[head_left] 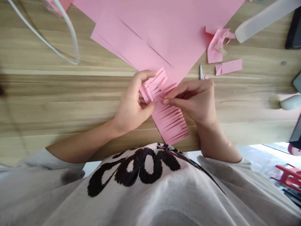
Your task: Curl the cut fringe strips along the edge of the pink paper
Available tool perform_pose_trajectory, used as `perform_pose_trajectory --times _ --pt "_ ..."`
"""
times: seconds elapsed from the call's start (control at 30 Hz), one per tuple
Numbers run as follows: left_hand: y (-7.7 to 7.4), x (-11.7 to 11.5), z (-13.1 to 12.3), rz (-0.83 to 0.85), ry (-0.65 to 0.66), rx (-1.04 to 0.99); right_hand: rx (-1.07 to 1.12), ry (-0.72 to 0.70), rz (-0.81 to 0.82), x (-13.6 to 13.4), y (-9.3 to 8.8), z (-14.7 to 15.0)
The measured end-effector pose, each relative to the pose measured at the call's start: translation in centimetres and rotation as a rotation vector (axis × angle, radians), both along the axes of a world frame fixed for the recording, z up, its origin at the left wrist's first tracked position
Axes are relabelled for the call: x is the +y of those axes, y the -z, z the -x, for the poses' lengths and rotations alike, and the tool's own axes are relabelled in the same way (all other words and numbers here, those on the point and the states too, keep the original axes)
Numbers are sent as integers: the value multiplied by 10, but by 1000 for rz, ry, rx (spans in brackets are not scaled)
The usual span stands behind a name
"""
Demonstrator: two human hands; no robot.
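A strip of pink paper (pixel 168 125) is cut into a fringe along one long side. Its upper end is folded or rolled over, and the lower end hangs toward my shirt. Around the folded end, my left hand (pixel 135 105) is closed, with thumb and fingers on either edge. My right hand (pixel 195 100) pinches one of the fringe's narrow tabs between thumb and forefinger. Just beyond the right hand lies a small pointed metal blade tip (pixel 201 72); the rest of that tool is hidden.
Large pink paper sheets (pixel 164 34) cover the wooden table's (pixel 98 84) far middle. Crumpled pink scraps (pixel 216 47) and a small pink paper piece (pixel 231 66) lie at right, near a whitish translucent tube (pixel 263 22). A white cable (pixel 72 37) loops at upper left.
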State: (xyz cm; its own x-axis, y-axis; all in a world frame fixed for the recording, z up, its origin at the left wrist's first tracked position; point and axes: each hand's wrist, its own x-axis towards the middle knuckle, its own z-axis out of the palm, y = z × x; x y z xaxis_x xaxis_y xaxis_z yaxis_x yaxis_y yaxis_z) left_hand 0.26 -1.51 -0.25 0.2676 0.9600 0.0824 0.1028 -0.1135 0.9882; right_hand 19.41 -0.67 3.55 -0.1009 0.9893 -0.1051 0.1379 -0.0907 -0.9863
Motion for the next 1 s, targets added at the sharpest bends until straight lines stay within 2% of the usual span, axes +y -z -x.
perform_pose_trajectory --times 0.23,0.43,0.57,0.67,0.87,1.0 --pt "-1 -1 -1 40 20 -20 -32 -12 -6 -1 0 0" --pt "2 0 0 -21 -18 -37 -42 36 -18 0 3 -3" --pt "1 0 -1 38 -12 -30 -33 38 -21 0 2 -3" --pt "1 -1 -1 3 -13 -58 -29 52 -19 0 -1 -1" --pt "0 -2 -1 12 13 11 -37 42 10 1 0 -1" --pt "-1 -1 -1 12 4 27 -40 3 -29 1 4 -3"
